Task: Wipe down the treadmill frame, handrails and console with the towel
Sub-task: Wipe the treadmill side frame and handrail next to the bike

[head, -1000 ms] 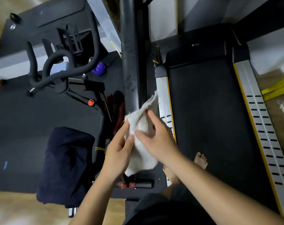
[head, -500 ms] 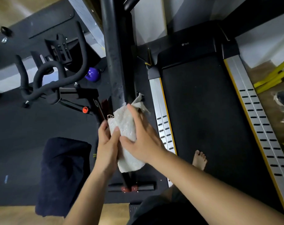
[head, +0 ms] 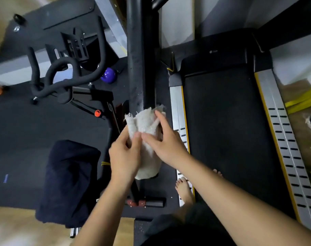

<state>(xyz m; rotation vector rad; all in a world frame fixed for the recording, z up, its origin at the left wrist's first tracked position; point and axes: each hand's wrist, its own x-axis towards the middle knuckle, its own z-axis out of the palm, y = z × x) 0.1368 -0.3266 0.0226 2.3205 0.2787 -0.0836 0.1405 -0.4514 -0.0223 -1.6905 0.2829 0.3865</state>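
Note:
A white towel is wrapped over the near end of the treadmill's black left handrail, which runs from the top of the view down to my hands. My left hand grips the towel from the left side, thumb on top. My right hand holds it from the right, fingers spread over the cloth. The towel's lower end hangs below both hands. The black treadmill belt with silver side rails lies below to the right.
An exercise bike with black handlebars stands to the left, a dark cloth draped over its seat. A purple kettlebell sits on the black floor mat. My bare feet stand at the belt's left edge. Yellow bars lie at right.
Both hands stayed on the towel at the handrail's near end. The towel became bunched and folded more tightly around the rail; the flap at its top right has shrunk.

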